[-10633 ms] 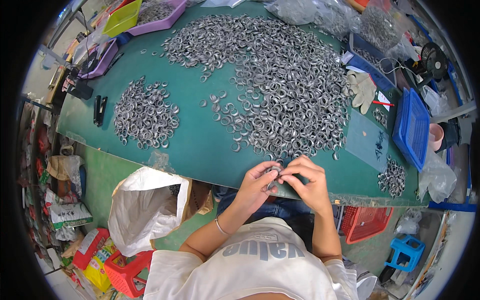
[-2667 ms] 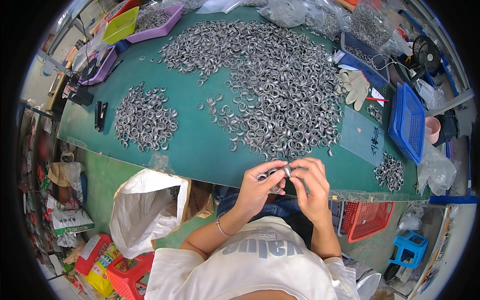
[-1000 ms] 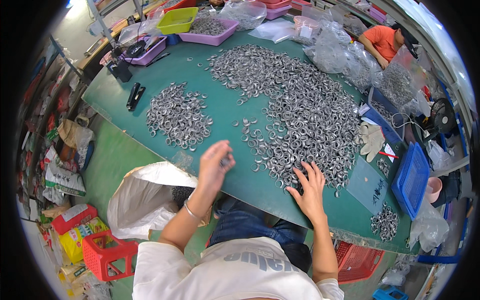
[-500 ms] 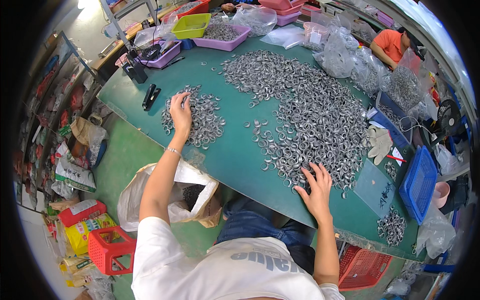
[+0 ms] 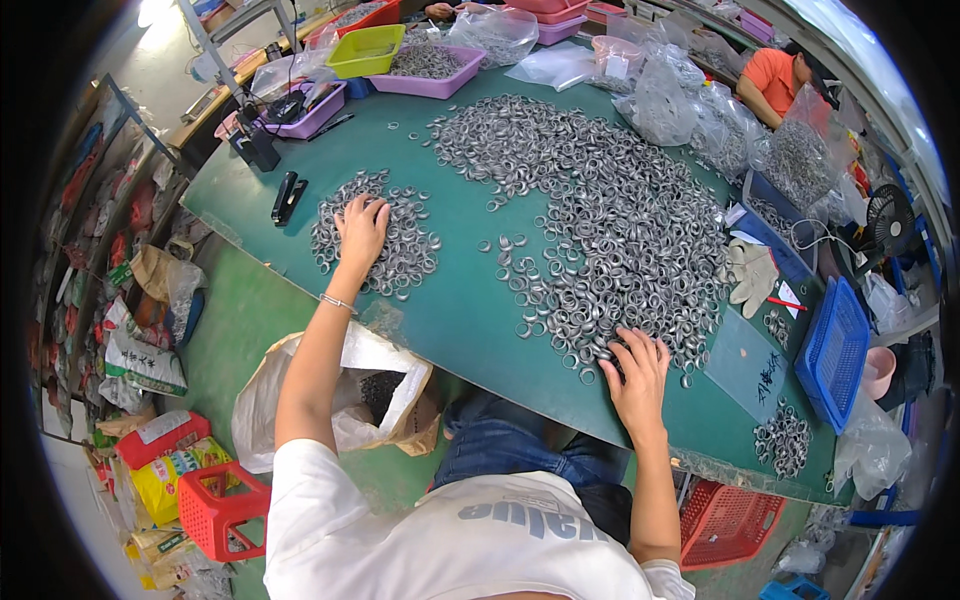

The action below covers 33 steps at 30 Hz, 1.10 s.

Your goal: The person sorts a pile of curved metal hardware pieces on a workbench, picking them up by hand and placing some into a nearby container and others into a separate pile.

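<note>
The fingers of the left hand [image 5: 360,228] are spread and laid flat on the small pile [image 5: 378,236] of metal rings, at about ten o'clock on the table [image 5: 455,310]; nothing is seen gripped between them. A thin bracelet [image 5: 337,301] is worn at that wrist. The fingers of the right hand [image 5: 637,372] are likewise opened and pressed down on the near edge of the big pile [image 5: 610,230], at about five o'clock of that heap; whether a ring is pinched beneath them cannot be told. The two piles are kept well apart by a strip of bare green surface, with a few stray rings scattered between. A black stapler-like tool [image 5: 288,196] is set just beside the small pile at its nine o'clock. A white glove [image 5: 750,275] is placed at three o'clock of the big pile, with a blue basket [image 5: 835,352] further out at four o'clock. A third, little heap [image 5: 782,440] is found near the table's right corner. At twelve o'clock, a purple tray [image 5: 430,72] filled with rings and a yellow-green tray [image 5: 365,50] are lined up. Below the table edge, an open white bag [image 5: 345,385] is placed beside the person's knees, and a red crate [image 5: 215,505] is seen at seven o'clock. A second person in an orange shirt [image 5: 770,78] is seated at one o'clock.
</note>
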Available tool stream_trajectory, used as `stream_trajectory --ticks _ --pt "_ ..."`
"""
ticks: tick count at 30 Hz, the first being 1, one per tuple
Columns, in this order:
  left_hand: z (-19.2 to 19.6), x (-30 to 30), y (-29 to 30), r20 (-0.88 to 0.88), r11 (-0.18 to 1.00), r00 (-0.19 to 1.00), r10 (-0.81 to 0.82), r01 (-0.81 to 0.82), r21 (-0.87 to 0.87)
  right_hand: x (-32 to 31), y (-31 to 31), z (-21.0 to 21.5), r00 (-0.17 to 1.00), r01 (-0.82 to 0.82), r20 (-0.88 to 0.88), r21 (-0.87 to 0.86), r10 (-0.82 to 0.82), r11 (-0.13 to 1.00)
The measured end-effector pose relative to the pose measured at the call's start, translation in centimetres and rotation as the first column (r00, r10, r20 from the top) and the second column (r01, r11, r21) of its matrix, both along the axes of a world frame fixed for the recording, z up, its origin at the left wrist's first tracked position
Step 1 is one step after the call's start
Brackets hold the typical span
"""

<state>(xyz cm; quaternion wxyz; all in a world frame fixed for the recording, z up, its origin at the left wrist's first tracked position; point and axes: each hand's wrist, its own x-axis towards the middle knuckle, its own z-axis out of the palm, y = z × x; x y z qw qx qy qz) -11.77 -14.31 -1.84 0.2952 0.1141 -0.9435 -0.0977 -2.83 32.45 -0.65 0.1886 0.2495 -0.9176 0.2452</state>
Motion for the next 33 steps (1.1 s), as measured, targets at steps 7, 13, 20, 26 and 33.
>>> stream_trajectory --ticks 7,13,20,26,33 --pt "1.3 1.0 1.9 0.023 0.999 0.999 0.048 -0.048 -0.015 0.2 0.1 0.1 0.999 0.007 -0.041 -0.021 -0.008 1.0" --pt "5.8 5.0 11.5 0.151 0.971 0.959 -0.238 0.237 0.024 -0.1 0.9 -0.2 0.987 0.047 0.161 -0.253 -0.006 0.966" --pt "9.1 15.3 21.2 0.156 0.524 0.584 -0.796 0.538 0.66 0.8 1.3 1.6 0.955 0.145 0.295 -0.566 0.035 0.812" --pt "3.9 18.2 26.1 -0.132 -0.061 0.615 -0.777 0.135 0.989 4.6 -0.2 1.8 0.608 0.526 0.491 -0.838 0.624 0.146" --pt "3.1 16.0 29.4 -0.207 -0.376 0.655 -0.727 -0.128 0.918 6.7 -1.8 2.0 0.848 0.274 0.502 -0.689 0.168 0.671"
